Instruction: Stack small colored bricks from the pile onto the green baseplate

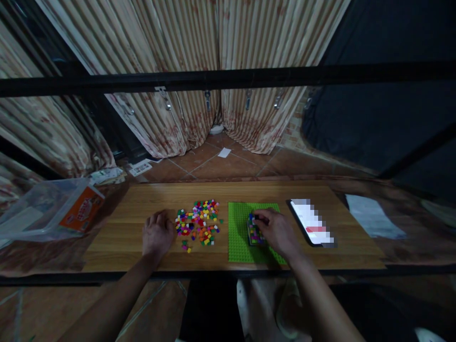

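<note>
My left hand (156, 234) rests on the wooden table, left of a loose pile of small coloured toy bricks (199, 219). Its fingers are loosely bent and slightly apart, with nothing seen in them. On the green studded baseplate (238, 247) stands a small rectangular brick build (253, 233), with purple, green and blue pieces inside a pale and dark edge. My right hand (281, 232) reaches over its right side, thumb and fingers pinched together at the far end. Whatever lies between those fingertips is too small and dark to name. The hand covers part of the build.
A phone (310, 223) with a lit screen lies right of the baseplate on the table (121, 247). A clear plastic bin (46, 209) stands beyond the left edge, and white paper (372, 216) lies off the right. A dark metal bar (228, 80) crosses before the curtains.
</note>
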Tool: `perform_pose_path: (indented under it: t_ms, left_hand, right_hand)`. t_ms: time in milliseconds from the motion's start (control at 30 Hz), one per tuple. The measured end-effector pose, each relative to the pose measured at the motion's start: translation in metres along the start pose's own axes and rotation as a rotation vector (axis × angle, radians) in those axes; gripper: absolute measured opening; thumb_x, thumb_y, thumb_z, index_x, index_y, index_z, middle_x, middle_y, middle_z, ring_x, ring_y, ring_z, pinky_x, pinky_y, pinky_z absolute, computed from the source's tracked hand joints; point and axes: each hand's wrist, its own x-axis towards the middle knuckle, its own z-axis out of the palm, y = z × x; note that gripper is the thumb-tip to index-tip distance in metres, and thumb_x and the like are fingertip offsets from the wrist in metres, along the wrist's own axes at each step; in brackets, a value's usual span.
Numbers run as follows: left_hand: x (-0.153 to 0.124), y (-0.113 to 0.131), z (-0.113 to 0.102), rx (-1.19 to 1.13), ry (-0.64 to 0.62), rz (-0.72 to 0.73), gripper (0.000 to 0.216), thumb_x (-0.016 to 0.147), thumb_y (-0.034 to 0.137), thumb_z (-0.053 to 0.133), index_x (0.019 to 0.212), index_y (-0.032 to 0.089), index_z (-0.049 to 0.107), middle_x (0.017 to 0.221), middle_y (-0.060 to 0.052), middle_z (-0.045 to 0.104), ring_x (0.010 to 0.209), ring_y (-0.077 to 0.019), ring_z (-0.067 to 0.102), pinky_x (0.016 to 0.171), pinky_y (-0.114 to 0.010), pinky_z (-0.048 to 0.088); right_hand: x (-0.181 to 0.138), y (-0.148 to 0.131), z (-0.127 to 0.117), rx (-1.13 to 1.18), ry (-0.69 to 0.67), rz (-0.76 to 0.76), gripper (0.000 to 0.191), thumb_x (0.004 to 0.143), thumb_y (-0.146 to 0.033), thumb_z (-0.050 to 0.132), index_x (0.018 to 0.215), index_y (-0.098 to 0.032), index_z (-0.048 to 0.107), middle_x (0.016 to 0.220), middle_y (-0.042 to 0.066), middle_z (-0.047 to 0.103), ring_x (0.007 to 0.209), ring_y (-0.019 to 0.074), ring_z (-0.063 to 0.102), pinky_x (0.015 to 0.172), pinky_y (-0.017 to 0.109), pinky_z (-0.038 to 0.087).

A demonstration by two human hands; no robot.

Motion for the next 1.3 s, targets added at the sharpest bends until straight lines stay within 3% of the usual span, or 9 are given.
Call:
perform_pose_path:
  t_ms: [400, 667, 900, 1067, 1300]
  left_hand:
    - [0.0, 0.002, -0.002, 0.015, -0.029, -0.004, 0.039, 0.087, 0.028, 0.037, 0.112, 0.012, 0.063, 0.117, -0.017, 0.064, 0.109, -0.0307, 0.056, 0.097, -0.047, 0.044]
    - [0.0, 0.002, 0.0, -0.024, -0.02, -0.027, 0.039, 0.086, 0.027, 0.038, 0.111, 0.012, 0.063, 0.118, -0.018, 0.064, 0.109, -0.0316, 0.055, 0.097, -0.049, 0.044]
    - [-0.002, 0.002, 0.0, -0.003, -0.029, -0.04, 0.04, 0.086, 0.027, 0.039, 0.112, 0.011, 0.063, 0.12, -0.017, 0.063, 0.109, -0.0317, 0.055, 0.097, -0.048, 0.044]
    - [-0.001, 0.003, -0.002, -0.001, -0.032, -0.038, 0.039, 0.087, 0.028, 0.038, 0.111, 0.011, 0.063, 0.119, -0.017, 0.063, 0.109, -0.0315, 0.055, 0.097, -0.048, 0.044]
    - [-0.001, 0.004, -0.001, 0.0, -0.04, -0.04, 0.039, 0.086, 0.027, 0.038, 0.111, 0.011, 0.063, 0.117, -0.017, 0.064, 0.109, -0.031, 0.055, 0.097, -0.047, 0.044]
  right_hand:
    - [0.017, -0.002, -0.004, -0.092, -0.158, -0.054, 0.032, 0.077, -0.011, 0.055, 0.1, -0.022, 0.075, 0.091, 0.005, 0.071, 0.08, 0.0185, 0.065, 0.075, 0.03, 0.048]
    - [0.014, 0.009, -0.005, 0.057, -0.149, 0.006, 0.03, 0.078, -0.017, 0.059, 0.105, -0.022, 0.071, 0.088, 0.002, 0.073, 0.077, 0.0164, 0.066, 0.075, 0.03, 0.05]
    - [0.016, 0.007, -0.007, 0.008, -0.013, 0.048, 0.026, 0.088, -0.033, 0.053, 0.095, -0.021, 0.075, 0.096, 0.007, 0.074, 0.085, 0.0195, 0.067, 0.081, 0.034, 0.049]
    - [0.016, 0.007, -0.001, -0.049, -0.067, -0.044, 0.031, 0.091, -0.037, 0.049, 0.089, -0.022, 0.076, 0.096, 0.007, 0.071, 0.09, 0.0204, 0.064, 0.083, 0.034, 0.047]
    - [0.019, 0.014, 0.001, -0.038, -0.107, -0.054, 0.029, 0.09, -0.037, 0.051, 0.089, -0.023, 0.076, 0.097, 0.006, 0.071, 0.093, 0.0206, 0.062, 0.088, 0.036, 0.046]
